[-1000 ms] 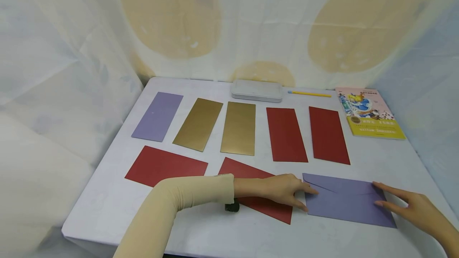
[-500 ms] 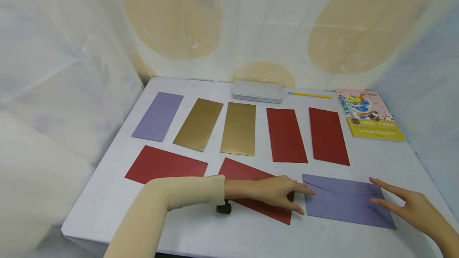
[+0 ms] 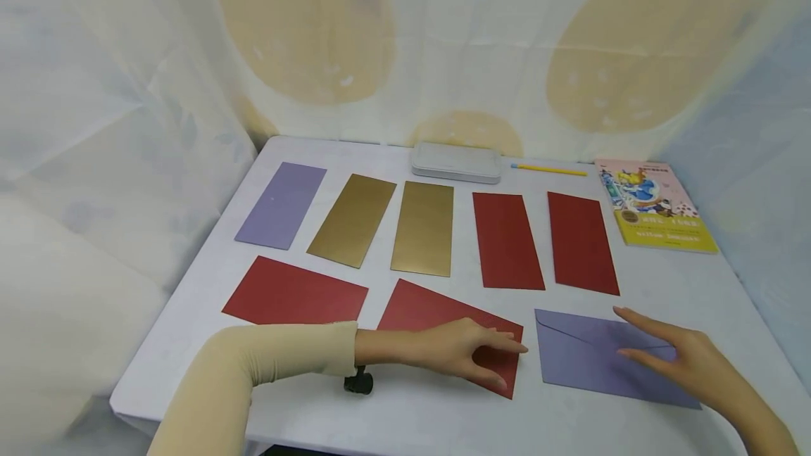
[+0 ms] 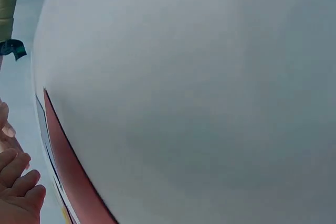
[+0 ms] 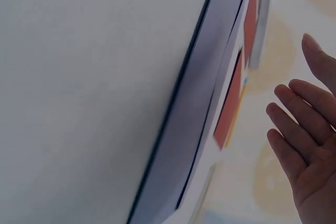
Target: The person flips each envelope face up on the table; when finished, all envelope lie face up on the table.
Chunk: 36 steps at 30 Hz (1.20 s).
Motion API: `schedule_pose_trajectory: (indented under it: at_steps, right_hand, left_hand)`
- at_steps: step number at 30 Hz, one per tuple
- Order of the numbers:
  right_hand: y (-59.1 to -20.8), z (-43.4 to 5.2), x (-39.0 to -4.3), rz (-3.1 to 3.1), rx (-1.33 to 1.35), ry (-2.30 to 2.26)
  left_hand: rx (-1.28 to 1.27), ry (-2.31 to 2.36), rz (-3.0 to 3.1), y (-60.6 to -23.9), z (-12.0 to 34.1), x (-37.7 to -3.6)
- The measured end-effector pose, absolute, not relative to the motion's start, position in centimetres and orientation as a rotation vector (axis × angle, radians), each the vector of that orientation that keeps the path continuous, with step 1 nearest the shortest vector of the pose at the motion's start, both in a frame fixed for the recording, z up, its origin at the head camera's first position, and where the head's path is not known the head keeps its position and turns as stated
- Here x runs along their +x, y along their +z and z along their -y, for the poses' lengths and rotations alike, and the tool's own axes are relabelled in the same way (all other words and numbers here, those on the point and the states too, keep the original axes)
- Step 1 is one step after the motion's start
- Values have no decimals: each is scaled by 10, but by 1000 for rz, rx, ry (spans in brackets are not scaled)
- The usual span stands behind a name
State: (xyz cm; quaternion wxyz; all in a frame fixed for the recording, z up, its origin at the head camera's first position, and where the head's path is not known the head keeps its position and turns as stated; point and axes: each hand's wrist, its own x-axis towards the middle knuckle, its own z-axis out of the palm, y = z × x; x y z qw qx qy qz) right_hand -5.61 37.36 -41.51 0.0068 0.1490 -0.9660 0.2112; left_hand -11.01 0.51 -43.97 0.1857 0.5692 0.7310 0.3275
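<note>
A purple envelope lies flap up at the front right of the white table. My right hand is spread above its right half, fingers straight; whether it touches the envelope I cannot tell. In the right wrist view the open right hand stands clear of the purple envelope. To its left lies a red envelope. My left hand rests over the red envelope's right part with relaxed fingers and holds nothing. The left wrist view shows loosely bent fingers by the red envelope's edge.
Farther back lie a purple envelope, two gold ones and two red ones. Another red envelope lies front left. A silver tin, a yellow pencil and a book line the far edge.
My left hand drew back leftward off the purple envelope's left edge and is over the red envelope. My right hand moved left from the purple envelope's right edge to above it.
</note>
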Motion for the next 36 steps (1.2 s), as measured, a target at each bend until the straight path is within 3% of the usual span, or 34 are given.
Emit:
schedule_pose_trajectory:
  at_steps: [21,30,36]
  right_hand:
    - [-405,-270,-81,2964,1026,783]
    - [-420,-251,-95,2955,1248,813]
    - [-428,-245,-98,3016,1293,843]
  left_hand:
    - [1384,1204,-2256,-438,67,-100]
    - [1132,1158,-2377,-438,119,-100]
    - [1151,1097,-2444,-442,136,-110]
